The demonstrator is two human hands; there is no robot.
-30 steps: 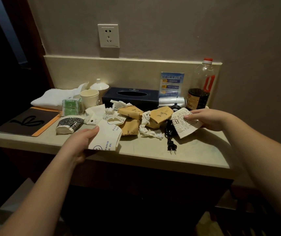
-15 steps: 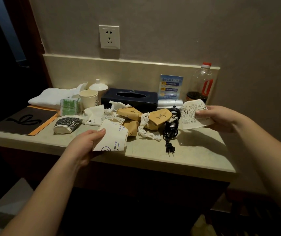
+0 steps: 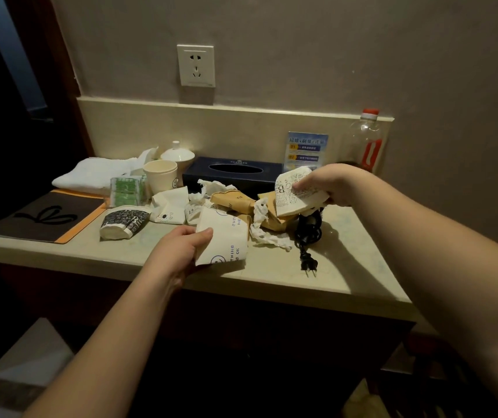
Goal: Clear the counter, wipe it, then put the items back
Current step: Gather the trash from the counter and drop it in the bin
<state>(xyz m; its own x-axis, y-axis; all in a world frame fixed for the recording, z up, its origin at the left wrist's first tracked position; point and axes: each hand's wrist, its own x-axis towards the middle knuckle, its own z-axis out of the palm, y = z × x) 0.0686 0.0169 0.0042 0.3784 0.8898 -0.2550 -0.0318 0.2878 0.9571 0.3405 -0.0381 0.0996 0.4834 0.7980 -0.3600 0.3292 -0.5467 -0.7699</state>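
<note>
The table [image 3: 347, 267] is being cleared: a squashed cup [image 3: 226, 236] is held by the left hand [image 3: 181, 251] at mid-frame, a printed cup [image 3: 293, 191] by the right hand [image 3: 329, 184], and both probably must be carried off next.

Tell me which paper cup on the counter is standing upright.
The plain cream cup with the small smiley, beside the white lidded cup. The other paper cups are crushed flat or lying on their sides.
</note>
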